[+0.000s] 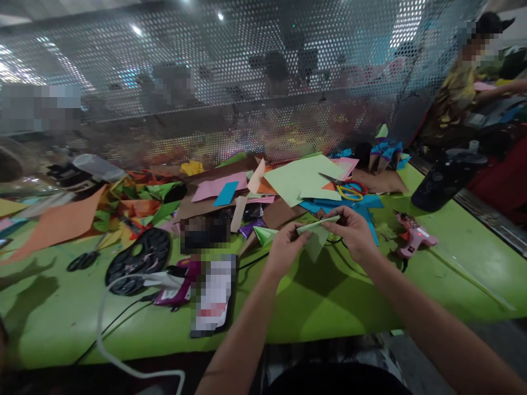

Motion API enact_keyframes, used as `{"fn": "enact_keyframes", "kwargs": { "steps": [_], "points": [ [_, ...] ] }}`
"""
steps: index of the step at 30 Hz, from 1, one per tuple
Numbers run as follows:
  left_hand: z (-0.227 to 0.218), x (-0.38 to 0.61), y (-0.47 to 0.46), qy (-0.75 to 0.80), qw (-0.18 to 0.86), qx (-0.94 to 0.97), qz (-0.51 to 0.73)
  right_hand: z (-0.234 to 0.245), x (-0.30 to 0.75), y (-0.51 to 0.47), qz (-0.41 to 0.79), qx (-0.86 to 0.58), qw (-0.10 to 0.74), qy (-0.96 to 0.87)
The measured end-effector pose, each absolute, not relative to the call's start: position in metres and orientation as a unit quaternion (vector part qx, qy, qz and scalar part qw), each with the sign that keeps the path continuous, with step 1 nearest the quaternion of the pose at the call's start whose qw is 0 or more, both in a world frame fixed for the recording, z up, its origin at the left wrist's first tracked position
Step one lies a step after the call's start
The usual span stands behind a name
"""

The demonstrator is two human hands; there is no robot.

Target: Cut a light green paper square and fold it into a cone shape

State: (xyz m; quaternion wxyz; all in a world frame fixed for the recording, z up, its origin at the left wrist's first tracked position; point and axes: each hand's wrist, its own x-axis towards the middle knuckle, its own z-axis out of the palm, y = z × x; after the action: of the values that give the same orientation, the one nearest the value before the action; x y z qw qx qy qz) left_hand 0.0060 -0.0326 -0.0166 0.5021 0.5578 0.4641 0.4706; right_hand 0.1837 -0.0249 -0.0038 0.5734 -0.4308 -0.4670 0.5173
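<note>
Between my two hands is a folded piece of light green paper (316, 239), held above the green table with its pointed end hanging down. My left hand (287, 248) pinches its left corner. At its right corner, my right hand (349, 231) grips the upper edge with thumb and fingers. A small folded green paper cone (265, 236) lies just left of my left hand. Beyond my hands are blue paper pieces (364, 206), a large pale green sheet (302, 175) and scissors (349, 189) with red and yellow handles.
A pink glue gun (411, 236) with a glue stick lies right, near a dark bottle (447, 178). Left are a phone (214, 296), a purple power bank (177, 288) with cables, black scissors (84, 259) and colored scraps (135, 203). A perforated metal panel (230, 71) stands behind.
</note>
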Motion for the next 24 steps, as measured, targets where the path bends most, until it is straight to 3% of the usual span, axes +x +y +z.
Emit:
{"fn": "enact_keyframes", "kwargs": {
  "steps": [10, 16, 24],
  "points": [
    [-0.009, 0.004, -0.034, 0.475, 0.474, 0.542, 0.506, 0.003, 0.185, -0.026, 0.526, -0.442, 0.538, -0.488],
    [-0.004, 0.003, -0.036, 0.499, 0.375, 0.622, 0.472, -0.004, 0.187, -0.025, 0.481, -0.459, 0.456, -0.591],
    [-0.010, 0.003, -0.034, 0.484, 0.435, 0.618, 0.441, -0.006, 0.188, -0.028, 0.398, -0.480, 0.477, -0.619]
  ]
}}
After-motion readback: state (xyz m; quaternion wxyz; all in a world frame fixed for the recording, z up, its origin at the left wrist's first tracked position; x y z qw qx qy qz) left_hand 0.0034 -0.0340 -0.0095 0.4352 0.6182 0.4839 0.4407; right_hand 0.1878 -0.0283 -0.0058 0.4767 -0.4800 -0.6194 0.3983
